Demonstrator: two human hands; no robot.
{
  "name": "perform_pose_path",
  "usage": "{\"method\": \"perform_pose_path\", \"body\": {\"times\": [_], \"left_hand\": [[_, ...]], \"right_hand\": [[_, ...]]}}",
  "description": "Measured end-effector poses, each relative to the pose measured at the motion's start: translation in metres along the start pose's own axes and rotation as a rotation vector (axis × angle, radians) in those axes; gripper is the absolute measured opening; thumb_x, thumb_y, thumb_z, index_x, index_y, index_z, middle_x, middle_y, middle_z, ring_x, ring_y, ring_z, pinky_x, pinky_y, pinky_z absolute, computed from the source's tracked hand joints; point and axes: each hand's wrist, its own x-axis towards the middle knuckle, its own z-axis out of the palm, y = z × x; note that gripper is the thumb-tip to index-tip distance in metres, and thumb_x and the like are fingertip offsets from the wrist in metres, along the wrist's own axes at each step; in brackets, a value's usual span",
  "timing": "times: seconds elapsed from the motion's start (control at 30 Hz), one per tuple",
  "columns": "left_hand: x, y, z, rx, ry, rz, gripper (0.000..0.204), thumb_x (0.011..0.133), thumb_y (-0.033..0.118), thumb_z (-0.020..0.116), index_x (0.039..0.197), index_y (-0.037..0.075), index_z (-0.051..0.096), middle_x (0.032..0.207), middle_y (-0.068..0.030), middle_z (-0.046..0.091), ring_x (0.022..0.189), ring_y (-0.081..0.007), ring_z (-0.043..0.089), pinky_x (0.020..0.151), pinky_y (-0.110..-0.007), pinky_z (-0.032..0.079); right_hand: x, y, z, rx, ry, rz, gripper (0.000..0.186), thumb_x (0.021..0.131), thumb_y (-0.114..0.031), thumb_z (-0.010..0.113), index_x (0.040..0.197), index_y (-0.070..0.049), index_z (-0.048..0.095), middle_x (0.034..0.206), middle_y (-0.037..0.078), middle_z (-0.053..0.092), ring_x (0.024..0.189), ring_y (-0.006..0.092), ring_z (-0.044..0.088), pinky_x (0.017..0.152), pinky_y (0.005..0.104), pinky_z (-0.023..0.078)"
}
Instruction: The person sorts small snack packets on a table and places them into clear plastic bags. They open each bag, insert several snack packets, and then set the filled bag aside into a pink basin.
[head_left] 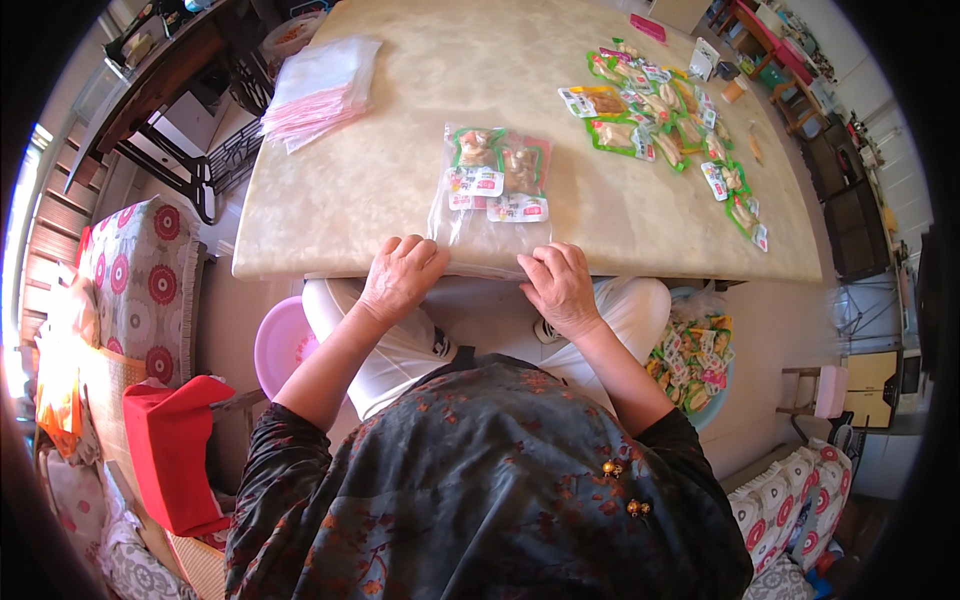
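Note:
A clear plastic bag [492, 236] lies flat at the near edge of the table, its near end toward me. Inside it are several small sealed snack packets [521, 170], green-edged and red-edged, bunched in the far half. At the near left corner of the bag, my left hand [405, 275] pinches the plastic between thumb and bent fingers. My right hand [562, 290] does the same at the near right corner. Between the two hands the bag's edge stretches along the table edge.
A stack of empty clear bags with pink edges [318, 90] lies at the far left of the table [340, 215]. Loose snack packets [660, 110] are spread at the right. On the floor stand a pink basin [275, 345] and a blue basin [712, 415] full of packets.

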Motion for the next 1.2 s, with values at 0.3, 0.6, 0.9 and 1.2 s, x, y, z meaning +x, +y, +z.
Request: {"method": "perform_pose_path", "body": {"times": [0.3,0.6,0.9,1.2], "left_hand": [[-0.008,0.002,-0.006,-0.005,0.027,0.041,0.02,0.07,0.011,0.058,0.089,0.009,0.057,0.085,-0.0025,0.053,0.085,-0.0211,0.055,0.074,-0.036,0.043],[0.013,0.009,-0.04,-0.117,0.152,0.062,0.015,0.07,0.009,0.059,0.085,0.01,0.058,0.084,-0.0041,0.056,0.085,-0.0225,0.057,0.074,-0.035,0.043],[0.076,-0.021,-0.051,-0.78,0.287,-0.362,0.007,0.079,0.004,0.07,0.087,0.003,0.068,0.08,-0.0052,0.064,0.076,-0.0158,0.06,0.069,-0.028,0.047],[0.083,-0.04,0.0,-1.45,0.242,-0.71,0.011,0.084,0.012,0.069,0.088,0.002,0.069,0.079,0.0,0.065,0.075,-0.0066,0.055,0.069,-0.023,0.046]], "right_hand": [[-0.015,0.015,-0.003,0.082,0.054,-0.065,0.01,0.072,-0.007,0.068,0.081,-0.008,0.063,0.089,0.004,0.058,0.091,0.0229,0.056,0.082,0.0365,0.046],[0.013,0.019,-0.04,0.376,0.105,0.123,0.007,0.08,-0.003,0.064,0.085,-0.005,0.06,0.087,0.009,0.061,0.082,0.0296,0.06,0.07,0.0375,0.049],[0.052,0.052,-0.042,0.659,0.145,0.433,0.008,0.09,-0.008,0.061,0.087,-0.001,0.061,0.075,0.006,0.062,0.071,0.0129,0.059,0.064,0.0278,0.048],[0.048,0.08,-0.014,1.045,-0.034,0.649,0.014,0.093,-0.014,0.057,0.092,-0.001,0.061,0.081,0.001,0.062,0.078,0.0085,0.058,0.073,0.0244,0.047]]}}
